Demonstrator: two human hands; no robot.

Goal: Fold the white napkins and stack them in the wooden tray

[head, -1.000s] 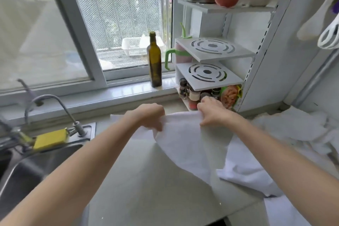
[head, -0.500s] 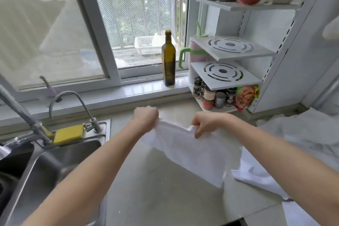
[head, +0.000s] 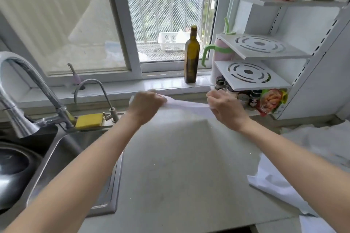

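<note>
Pinching napkin [head: 186, 104] taut, mid-frame: left hand [head: 145, 105] and right hand [head: 224, 108] each grip a top corner. Light, limp cloth; corners hold best.

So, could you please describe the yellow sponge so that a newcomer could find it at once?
Start at the steel sink on the left. Along its back rim, between the big tap and the thin curved tap, lies the yellow sponge, the only bright yellow block among bare metal.

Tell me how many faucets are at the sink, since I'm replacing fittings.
2: a large faucet at the far left over the sink, and a thin gooseneck faucet behind the yellow sponge. None seems hidden.
</note>
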